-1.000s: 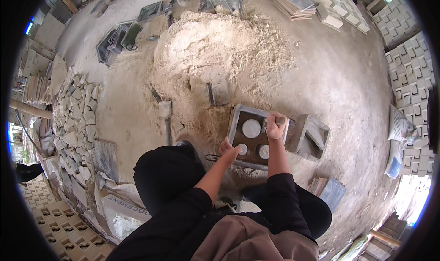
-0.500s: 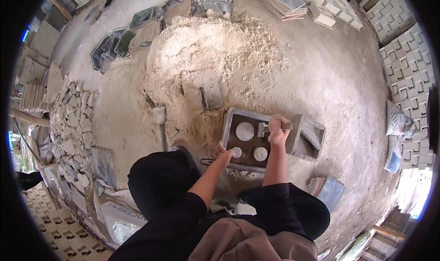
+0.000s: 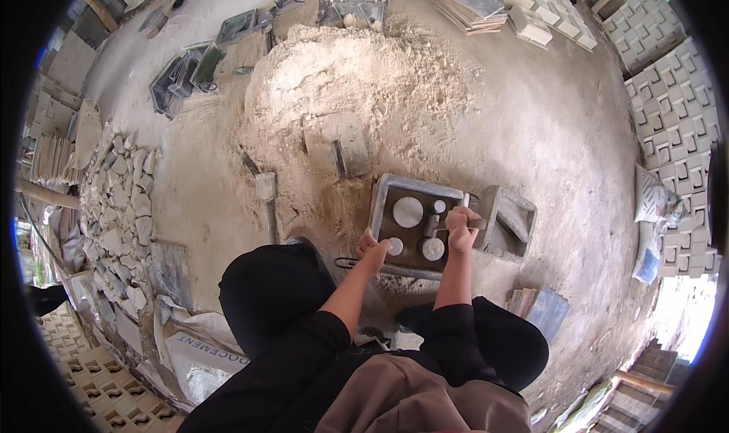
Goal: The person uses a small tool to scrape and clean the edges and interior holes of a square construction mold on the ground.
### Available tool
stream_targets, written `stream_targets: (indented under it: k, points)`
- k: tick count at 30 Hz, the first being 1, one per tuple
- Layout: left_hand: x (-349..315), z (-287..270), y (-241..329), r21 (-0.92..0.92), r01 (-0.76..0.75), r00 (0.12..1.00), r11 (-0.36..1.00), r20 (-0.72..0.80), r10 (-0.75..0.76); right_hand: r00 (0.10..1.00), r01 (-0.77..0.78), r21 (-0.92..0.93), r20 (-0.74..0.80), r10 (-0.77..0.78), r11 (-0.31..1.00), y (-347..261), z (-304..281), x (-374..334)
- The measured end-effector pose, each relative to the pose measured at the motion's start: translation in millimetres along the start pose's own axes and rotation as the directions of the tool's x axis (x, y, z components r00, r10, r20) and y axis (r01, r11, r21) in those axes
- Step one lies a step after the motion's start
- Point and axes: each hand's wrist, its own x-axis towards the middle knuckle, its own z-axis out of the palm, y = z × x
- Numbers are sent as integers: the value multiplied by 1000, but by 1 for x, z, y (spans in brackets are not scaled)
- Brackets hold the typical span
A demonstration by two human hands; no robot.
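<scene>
A rectangular grey metal mould (image 3: 410,181) lies on the floor in front of me. Several pale round discs of differing size stand out of its dark inside, the largest disc (image 3: 408,213) at the upper left. My right hand (image 3: 460,229) grips a hammer (image 3: 430,227) by its handle; the head hangs over the mould's right half, close above the lower right disc (image 3: 433,248). At the mould's lower left edge, my left hand (image 3: 370,251) is closed around the rim, its thumb beside the lower left disc (image 3: 395,246).
A grey box (image 3: 492,244) with a slab inside adjoins the mould's right side. Beyond lies a sand heap (image 3: 334,72), with a trowel-like tool (image 3: 265,188) at its near left. Broken stones (image 3: 120,205) pile up at left; tiles (image 3: 548,315) lean near my right knee.
The hammer head has moved down and slightly left, from the upper right disc toward the lower right one, and that upper disc now shows. My left hand stays at the rim.
</scene>
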Motion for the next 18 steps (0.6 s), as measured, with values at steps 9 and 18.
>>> stream_targets:
  k: [9,18]
  points:
    - [-4,8,2,-14,7,1000,1000,2,-7,985,5,-125,-168,-26,992,4,17,0]
    - [2,10,-6,20,-7,1000,1000,2,7,972,-126,17,-196,126,992,-13,54,-6]
